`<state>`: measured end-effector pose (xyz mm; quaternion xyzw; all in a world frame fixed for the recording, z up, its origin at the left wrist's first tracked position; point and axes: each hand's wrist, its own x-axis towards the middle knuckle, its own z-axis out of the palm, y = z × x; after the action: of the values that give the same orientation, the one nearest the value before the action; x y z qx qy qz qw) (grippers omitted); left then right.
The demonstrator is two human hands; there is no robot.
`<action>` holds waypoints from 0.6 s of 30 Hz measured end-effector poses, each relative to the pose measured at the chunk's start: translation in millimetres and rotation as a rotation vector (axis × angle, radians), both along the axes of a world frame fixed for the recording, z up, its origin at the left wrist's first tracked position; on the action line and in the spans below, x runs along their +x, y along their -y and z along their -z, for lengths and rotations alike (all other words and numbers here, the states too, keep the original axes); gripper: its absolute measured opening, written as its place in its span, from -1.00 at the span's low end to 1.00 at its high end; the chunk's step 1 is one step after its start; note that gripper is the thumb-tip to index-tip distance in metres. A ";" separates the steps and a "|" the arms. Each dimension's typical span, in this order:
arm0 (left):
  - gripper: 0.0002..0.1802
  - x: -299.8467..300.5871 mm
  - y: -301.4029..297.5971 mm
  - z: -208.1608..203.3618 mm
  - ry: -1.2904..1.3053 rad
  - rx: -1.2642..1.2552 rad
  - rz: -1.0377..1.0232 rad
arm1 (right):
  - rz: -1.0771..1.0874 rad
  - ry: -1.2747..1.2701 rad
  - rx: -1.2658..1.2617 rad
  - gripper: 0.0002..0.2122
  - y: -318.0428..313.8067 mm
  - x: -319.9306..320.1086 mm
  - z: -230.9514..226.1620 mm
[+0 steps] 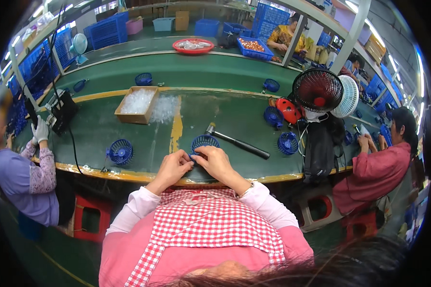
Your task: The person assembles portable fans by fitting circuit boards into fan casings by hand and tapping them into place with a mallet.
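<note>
A small blue fan [205,140] with a round grille is at the table's front edge before me. My left hand [173,167] and my right hand [215,161] meet at its near end, fingertips pinched together on its blue lower part. My fingers cover most of that part. Just beyond the fan lies a hammer [239,143] with a black handle, its head toward the upper left. Another blue fan [120,151] lies to the left of my hands, and a further blue fan [288,143] sits to the right.
A cardboard box [133,117] of clear plastic pieces stands at the back left, more pieces heaped beside it. Right are a red ladybug-shaped item [289,110], a black fan [317,90] and a black bag [319,148]. A red tray [193,46] lies farther back. Co-workers sit on both sides.
</note>
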<state>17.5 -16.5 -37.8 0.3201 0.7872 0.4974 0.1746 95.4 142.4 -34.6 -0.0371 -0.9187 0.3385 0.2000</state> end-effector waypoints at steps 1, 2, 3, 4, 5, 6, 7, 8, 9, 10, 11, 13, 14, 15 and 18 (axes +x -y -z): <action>-0.84 0.5 -1.2 0.0 0.000 -0.013 0.003 | 0.021 0.049 -0.004 -0.79 0.6 0.0 -1.1; -0.84 1.3 -2.1 -2.0 0.003 -0.021 0.008 | 0.026 0.052 -0.011 -0.79 -0.2 -0.8 0.6; -0.83 1.6 -4.7 -7.5 -0.016 -0.053 0.015 | 0.025 0.037 -0.065 -0.79 -3.3 -2.2 0.5; -0.82 1.7 -7.3 -11.6 -0.034 -0.085 0.024 | 0.025 0.022 -0.119 -0.79 -6.6 -3.5 0.4; -0.82 1.5 -9.8 -13.2 -0.030 -0.089 0.030 | 0.031 0.025 -0.123 -0.79 -9.8 -4.3 -0.8; -0.82 2.5 -11.4 -12.7 -0.034 -0.076 0.030 | 0.020 0.071 -0.160 -0.81 -12.4 -4.0 -1.9; -0.82 3.3 -13.2 -12.5 -0.036 -0.063 0.030 | 0.009 0.117 -0.197 -0.82 -15.0 -3.8 -3.0; -0.82 4.1 -15.5 -13.2 -0.028 -0.067 0.033 | 0.013 0.124 -0.202 -0.82 -18.0 -4.2 -3.6; -0.83 5.2 -16.6 -13.8 -0.053 -0.058 0.019 | -0.005 0.147 -0.269 -0.83 -19.1 -4.7 -5.7; -0.84 6.1 -17.2 -13.8 -0.078 -0.049 0.004 | -0.023 0.170 -0.336 -0.84 -19.6 -5.1 -9.0; -0.84 7.1 -17.2 -12.8 -0.069 -0.055 0.004 | -0.009 0.260 -0.494 -0.84 -19.3 -3.7 -13.8; -0.87 7.6 -17.4 -13.1 -0.317 -0.072 -0.010 | 0.000 0.225 -0.533 -0.83 -22.7 -6.2 -7.9; -0.87 7.3 -17.1 -15.6 -0.312 -0.076 -0.009 | 0.006 0.185 -0.568 -0.82 -24.1 -7.2 -5.7; -0.86 5.9 -17.2 -18.3 -0.348 -0.071 -0.003 | 0.004 0.212 -0.595 -0.81 -25.8 -7.9 -7.2; -0.86 6.9 -15.3 -20.4 -0.354 -0.086 0.018 | 0.004 0.223 -0.607 -0.81 -27.2 -8.8 -5.9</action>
<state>24.4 -1.2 -17.4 0.4017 0.8233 0.3976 0.0513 86.6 169.6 -28.7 -0.1337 -0.7920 0.5905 0.0787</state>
